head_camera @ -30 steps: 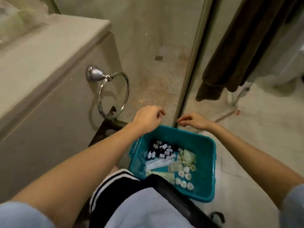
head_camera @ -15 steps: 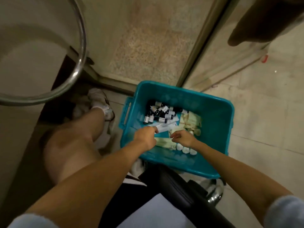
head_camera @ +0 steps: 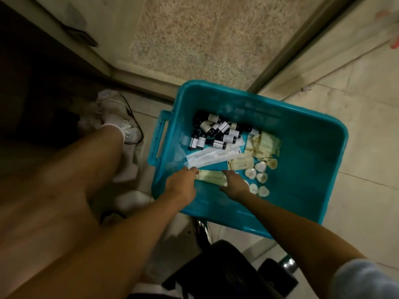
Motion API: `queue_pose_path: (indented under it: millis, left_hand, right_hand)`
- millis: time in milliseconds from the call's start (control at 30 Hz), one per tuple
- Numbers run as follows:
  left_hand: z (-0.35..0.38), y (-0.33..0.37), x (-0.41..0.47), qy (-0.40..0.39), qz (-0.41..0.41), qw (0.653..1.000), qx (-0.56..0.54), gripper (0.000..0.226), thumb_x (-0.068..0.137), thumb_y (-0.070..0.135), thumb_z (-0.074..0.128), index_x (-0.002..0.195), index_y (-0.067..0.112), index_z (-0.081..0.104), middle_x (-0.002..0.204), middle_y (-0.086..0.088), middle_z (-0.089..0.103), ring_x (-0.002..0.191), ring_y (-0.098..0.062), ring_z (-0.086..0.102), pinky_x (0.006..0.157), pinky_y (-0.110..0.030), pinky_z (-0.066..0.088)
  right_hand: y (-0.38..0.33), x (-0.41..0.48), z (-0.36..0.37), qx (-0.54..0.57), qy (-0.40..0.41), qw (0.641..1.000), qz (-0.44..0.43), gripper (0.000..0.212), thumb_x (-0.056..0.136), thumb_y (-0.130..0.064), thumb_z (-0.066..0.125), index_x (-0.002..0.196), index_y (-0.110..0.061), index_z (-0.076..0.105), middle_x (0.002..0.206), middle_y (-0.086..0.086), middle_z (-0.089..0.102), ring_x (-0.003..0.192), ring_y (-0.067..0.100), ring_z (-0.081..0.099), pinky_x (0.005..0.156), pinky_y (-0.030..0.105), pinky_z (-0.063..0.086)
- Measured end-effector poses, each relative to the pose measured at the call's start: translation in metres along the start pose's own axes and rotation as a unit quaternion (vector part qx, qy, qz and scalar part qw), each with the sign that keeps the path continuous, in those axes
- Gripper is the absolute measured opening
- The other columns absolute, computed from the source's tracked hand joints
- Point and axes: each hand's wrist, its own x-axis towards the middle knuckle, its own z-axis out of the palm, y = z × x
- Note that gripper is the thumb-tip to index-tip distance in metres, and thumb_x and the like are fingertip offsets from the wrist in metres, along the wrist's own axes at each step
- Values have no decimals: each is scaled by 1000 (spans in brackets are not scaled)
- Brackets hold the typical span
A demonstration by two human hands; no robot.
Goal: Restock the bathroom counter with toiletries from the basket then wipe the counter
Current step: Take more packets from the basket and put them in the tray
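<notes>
A teal plastic basket stands on the floor tiles. Inside lie several small dark bottles with white labels, long white packets, cream sachets and several round white soaps. A flat cream packet lies near the basket's front wall. My left hand has curled fingers on its left end. My right hand pinches its right end between thumb and fingers. The counter is out of view.
My bare leg and white shoe are left of the basket. A dark cabinet base fills the far left. A metal door frame runs up behind the basket. A black seat with chrome parts sits below.
The view has dropped closer to the basket. Both hands have slid back from the white packets and sachets to the cream packet at the basket's near side.
</notes>
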Motion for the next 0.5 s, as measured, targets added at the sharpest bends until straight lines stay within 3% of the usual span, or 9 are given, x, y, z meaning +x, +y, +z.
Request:
queue_pose_path:
  millis: [100,233,500]
  left_hand:
    - [3,-4,3,-7,-1,1000,3,50,87,16,58,134,26,43,132,-4,50,120,-25,52,98,-36,44]
    - [4,-7,9,-4,6,1000,6,50,88,13,54,134,26,42,132,-4,48,120,-25,51,97,-36,43]
    - [8,1,22,-26,28,999,-25,54,88,16,58,137,26,39,133,-3,47,121,-23,50,98,-36,44]
  right_hand:
    - [-5,14,10,-23,-5,1000,2,74,88,-26,63,148,-19,20,151,7,27,138,27,28,107,41,36]
    - [-10,32,19,-41,2,999,15,72,88,-24,63,147,-17,22,147,8,31,136,26,30,105,40,37]
    - [-18,51,28,-121,9,991,47,51,90,-15,54,137,-11,34,137,12,37,126,29,39,96,41,41]
